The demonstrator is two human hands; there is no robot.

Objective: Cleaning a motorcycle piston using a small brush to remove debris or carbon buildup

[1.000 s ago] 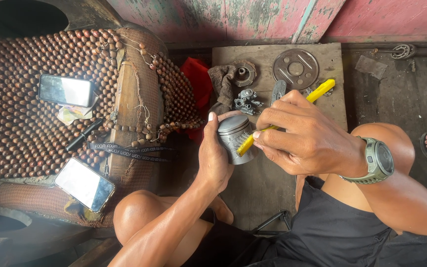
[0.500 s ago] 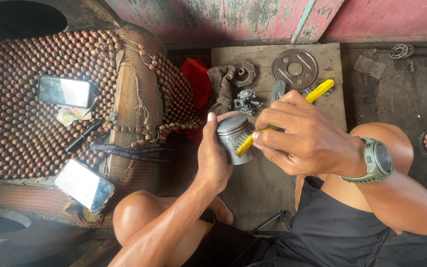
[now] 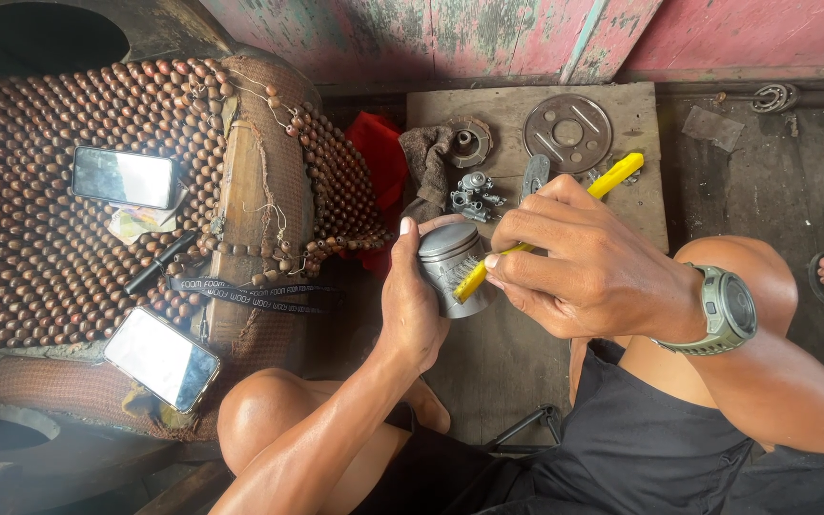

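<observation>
at the centre of the frame the left hand (image 3: 414, 303) is clasping the grey metal piston (image 3: 451, 268) firmly; the right hand (image 3: 591, 269), fingers closed, is pressing the yellow-handled tool (image 3: 538, 232) against its side; short, controlled strokes are probably working best here.

We see a worn wooden board (image 3: 622, 215) on the dark floor (image 3: 765, 181). On its far part lie a round metal disc (image 3: 567, 132), a small gear hub (image 3: 467, 141), a grey rag (image 3: 428, 167) and a carburettor-like part (image 3: 474, 194). At left, a beaded mat (image 3: 40, 267) carries two phones (image 3: 124, 177) (image 3: 162, 358).
</observation>
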